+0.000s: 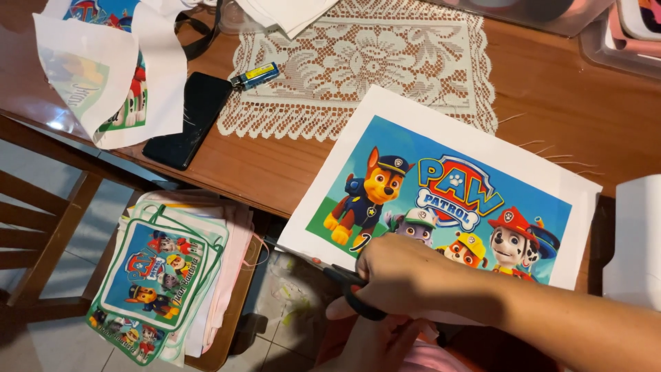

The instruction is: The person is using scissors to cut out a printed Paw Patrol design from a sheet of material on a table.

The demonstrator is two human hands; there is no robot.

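A white fabric sheet (413, 117) printed with a picture of cartoon dogs lies on the wooden table (564, 103) and hangs over its near edge. My right hand (406, 275) rests on the sheet's lower edge. It grips black-handled scissors (348, 281), whose blades point left along the sheet's bottom margin. My left hand (375, 344) sits just below, under the scissors and the overhanging edge. Its grip is hidden.
A lace doily (358, 62), a lighter (255, 74) and a black phone (189, 120) lie further back. More printed sheets (103, 69) sit at the far left. A stack of trimmed printed pieces (158, 275) rests on a stool below. A white object (637, 241) stands at right.
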